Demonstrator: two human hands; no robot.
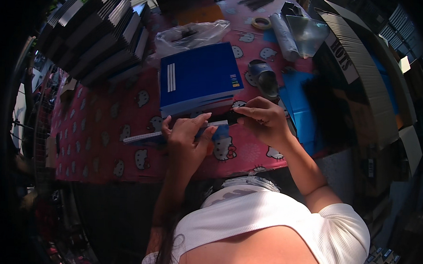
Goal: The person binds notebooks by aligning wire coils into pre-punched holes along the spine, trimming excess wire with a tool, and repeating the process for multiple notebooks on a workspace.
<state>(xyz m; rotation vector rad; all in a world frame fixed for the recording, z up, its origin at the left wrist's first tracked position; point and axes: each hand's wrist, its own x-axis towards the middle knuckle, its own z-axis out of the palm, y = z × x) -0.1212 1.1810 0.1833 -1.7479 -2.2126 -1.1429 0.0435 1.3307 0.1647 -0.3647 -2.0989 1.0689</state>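
Observation:
A thin blue notebook is tilted on its long side near the table's front, its narrow pale edge facing up. My left hand grips it around that edge, with thumb and fingers closed over it. Just right of the notebook's end, my right hand is raised with thumb and forefinger pinched together. Whatever lies between those fingertips is too small and dark to make out. Directly beyond both hands lies a stack of dark blue notebooks, the top one showing white stripes on its cover.
Tall piles of notebooks stand at the far left. A crumpled clear plastic bag, a tape roll, a tape dispenser and a plastic-film roll lie beyond. An open cardboard box and blue sheets are at right.

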